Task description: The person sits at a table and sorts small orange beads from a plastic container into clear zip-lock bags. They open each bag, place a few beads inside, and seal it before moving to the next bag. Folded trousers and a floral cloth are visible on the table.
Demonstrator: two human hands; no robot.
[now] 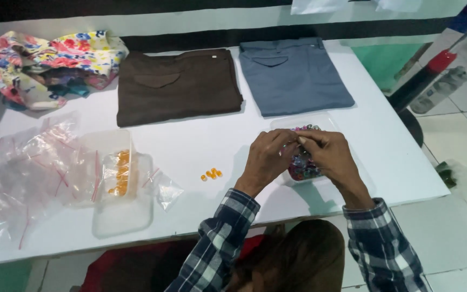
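Spreading across the white surface [385, 157], a clear tray [290, 125] of mixed coloured beads [305, 168] lies directly beneath both hands. The left hand [266, 159] and right hand [328, 154] meet fingertip to fingertip above it, equally near, each grip pinched on something too small to make out.

- White table [385, 157], rectangular, under even indoor light.
- Floor [460, 227]: pale square tiles, grey grout lines, right of table.
- Far wall [136, 24]: white band above a black strip.
- Green panel [387, 62] behind table's far right corner.
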